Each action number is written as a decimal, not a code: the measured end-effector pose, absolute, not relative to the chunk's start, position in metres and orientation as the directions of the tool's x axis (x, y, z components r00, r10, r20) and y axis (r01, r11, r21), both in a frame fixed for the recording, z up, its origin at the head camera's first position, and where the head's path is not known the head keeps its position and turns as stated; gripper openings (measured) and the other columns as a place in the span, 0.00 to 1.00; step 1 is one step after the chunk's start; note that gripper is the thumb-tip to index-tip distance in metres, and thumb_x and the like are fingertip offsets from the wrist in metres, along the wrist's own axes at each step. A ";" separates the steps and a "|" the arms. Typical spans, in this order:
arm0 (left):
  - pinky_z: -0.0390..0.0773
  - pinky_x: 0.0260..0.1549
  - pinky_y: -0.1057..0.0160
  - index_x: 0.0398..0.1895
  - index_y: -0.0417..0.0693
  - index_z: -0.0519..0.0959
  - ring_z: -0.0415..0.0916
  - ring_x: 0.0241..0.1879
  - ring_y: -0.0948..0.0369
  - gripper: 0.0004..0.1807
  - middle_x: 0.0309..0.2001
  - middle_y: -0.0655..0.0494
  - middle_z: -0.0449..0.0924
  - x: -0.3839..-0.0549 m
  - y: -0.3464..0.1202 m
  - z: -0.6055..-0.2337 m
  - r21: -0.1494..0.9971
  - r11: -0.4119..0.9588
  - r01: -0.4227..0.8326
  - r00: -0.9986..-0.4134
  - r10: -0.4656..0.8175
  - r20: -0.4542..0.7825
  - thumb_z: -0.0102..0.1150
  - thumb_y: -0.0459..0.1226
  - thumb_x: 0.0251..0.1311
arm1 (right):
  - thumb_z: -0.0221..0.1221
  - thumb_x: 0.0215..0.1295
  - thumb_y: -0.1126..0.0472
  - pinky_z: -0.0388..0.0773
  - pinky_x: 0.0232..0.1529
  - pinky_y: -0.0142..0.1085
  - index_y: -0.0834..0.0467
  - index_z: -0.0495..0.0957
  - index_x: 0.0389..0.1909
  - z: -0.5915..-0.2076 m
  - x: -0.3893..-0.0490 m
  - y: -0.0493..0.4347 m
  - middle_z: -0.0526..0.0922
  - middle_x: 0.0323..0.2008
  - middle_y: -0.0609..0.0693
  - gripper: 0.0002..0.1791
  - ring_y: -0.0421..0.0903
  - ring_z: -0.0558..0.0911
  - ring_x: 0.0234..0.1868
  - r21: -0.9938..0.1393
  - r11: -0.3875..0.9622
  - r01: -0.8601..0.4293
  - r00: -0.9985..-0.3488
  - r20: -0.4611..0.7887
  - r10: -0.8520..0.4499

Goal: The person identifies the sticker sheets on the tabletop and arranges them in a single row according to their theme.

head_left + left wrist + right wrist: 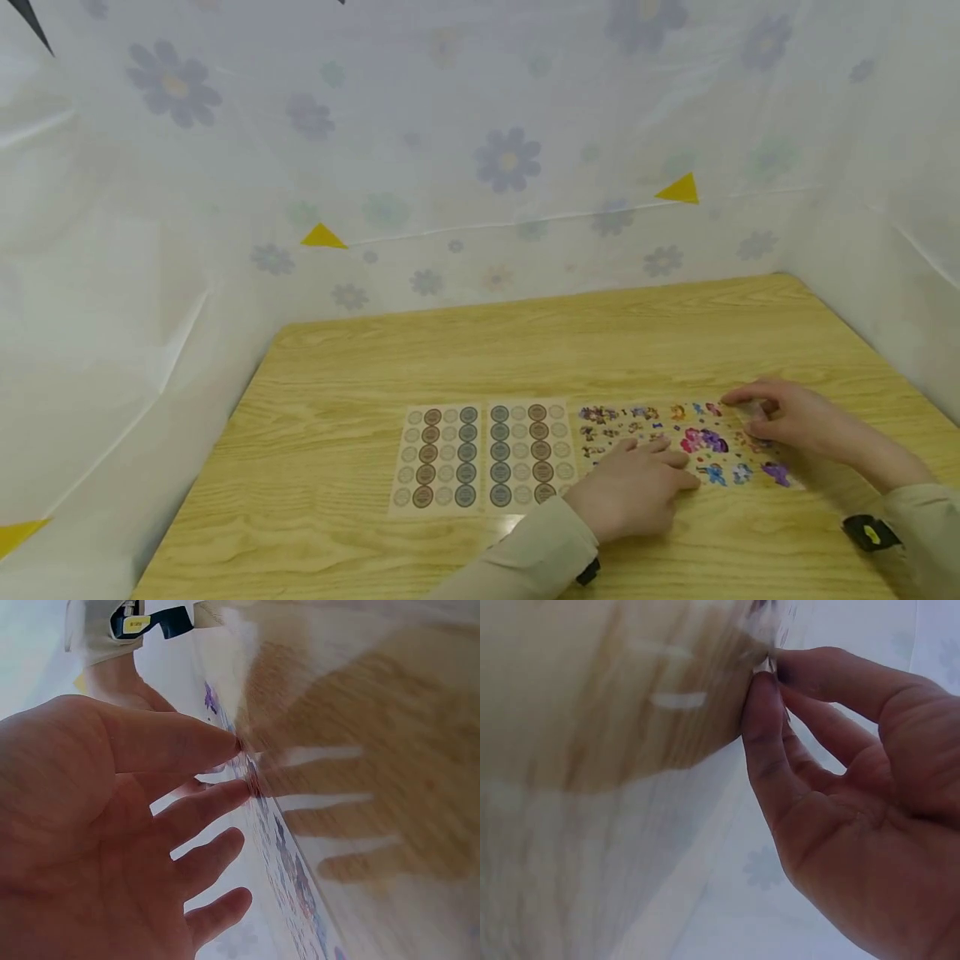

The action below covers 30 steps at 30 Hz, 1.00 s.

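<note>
Flat on the table lies a clear sticker sheet (667,454) printed with colourful cartoon ponies. My left hand (637,487) rests on its left part, fingers spread and fairly straight. In the left wrist view, the thumb and index fingertips of the left hand (127,802) touch the sheet's surface. At the sheet's right end, my right hand (802,421) pinches a thin, see-through bit between thumb and fingers. The right wrist view shows those fingertips of the right hand (840,757) close together at the table surface; exactly which part they pinch is partly hidden.
Two sheets of round label stickers, a left one (438,458) and a right one (528,454), lie side by side left of the pony sheet. The wood-grain table (300,500) is enclosed by a white floral curtain (450,167) bearing yellow triangles.
</note>
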<state>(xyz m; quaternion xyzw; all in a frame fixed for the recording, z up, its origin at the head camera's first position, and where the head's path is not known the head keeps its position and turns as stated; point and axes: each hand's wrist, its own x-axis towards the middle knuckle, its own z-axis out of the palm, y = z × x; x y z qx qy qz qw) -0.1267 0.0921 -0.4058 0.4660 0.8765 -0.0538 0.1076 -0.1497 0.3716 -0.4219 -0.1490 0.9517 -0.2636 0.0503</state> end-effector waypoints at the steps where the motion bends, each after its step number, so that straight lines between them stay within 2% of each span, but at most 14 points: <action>1: 0.53 0.68 0.61 0.67 0.83 0.67 0.46 0.73 0.71 0.26 0.70 0.81 0.58 -0.127 0.092 -0.406 0.005 0.559 0.829 -0.542 0.806 -0.239 0.55 0.48 0.67 | 0.68 0.57 0.66 0.74 0.30 0.33 0.63 0.79 0.54 -0.422 -0.150 0.371 0.77 0.47 0.57 0.22 0.42 0.75 0.36 -0.516 0.819 -0.253 -0.951 -0.021 -0.307; 7: 0.53 0.69 0.61 0.67 0.83 0.66 0.45 0.73 0.71 0.28 0.70 0.81 0.57 -0.127 0.093 -0.407 0.011 0.558 0.829 -0.538 0.804 -0.254 0.56 0.47 0.67 | 0.70 0.57 0.63 0.70 0.29 0.33 0.61 0.80 0.54 -0.424 -0.151 0.379 0.76 0.44 0.51 0.22 0.37 0.70 0.33 -0.489 0.829 -0.273 -0.950 0.004 -0.311; 13: 0.51 0.69 0.63 0.69 0.84 0.64 0.43 0.73 0.72 0.31 0.71 0.82 0.54 -0.130 0.093 -0.409 0.022 0.557 0.831 -0.532 0.804 -0.266 0.56 0.46 0.65 | 0.68 0.58 0.66 0.78 0.38 0.33 0.59 0.82 0.51 -0.427 -0.157 0.395 0.80 0.47 0.52 0.18 0.32 0.76 0.43 -0.477 0.799 -0.367 -0.924 0.088 -0.372; 20: 0.51 0.69 0.62 0.69 0.84 0.64 0.42 0.73 0.72 0.30 0.71 0.82 0.54 -0.131 0.094 -0.409 0.032 0.550 0.835 -0.525 0.811 -0.257 0.55 0.45 0.65 | 0.67 0.59 0.69 0.77 0.38 0.29 0.59 0.83 0.49 -0.431 -0.164 0.407 0.81 0.46 0.39 0.16 0.26 0.75 0.46 -0.531 0.762 -0.370 -0.920 0.094 -0.381; 27: 0.50 0.70 0.58 0.68 0.82 0.65 0.43 0.73 0.71 0.32 0.71 0.81 0.56 -0.130 0.095 -0.412 0.074 0.563 0.823 -0.535 0.813 -0.228 0.57 0.43 0.63 | 0.66 0.61 0.66 0.77 0.37 0.28 0.58 0.84 0.49 -0.434 -0.165 0.411 0.82 0.46 0.37 0.15 0.28 0.77 0.44 -0.570 0.748 -0.341 -0.931 0.092 -0.354; 30: 0.50 0.70 0.58 0.68 0.82 0.66 0.44 0.73 0.71 0.32 0.71 0.80 0.56 -0.130 0.096 -0.411 0.092 0.566 0.819 -0.537 0.814 -0.222 0.57 0.42 0.63 | 0.64 0.63 0.67 0.76 0.30 0.30 0.59 0.83 0.51 -0.431 -0.165 0.413 0.83 0.44 0.40 0.14 0.32 0.78 0.35 -0.600 0.747 -0.287 -0.950 0.078 -0.302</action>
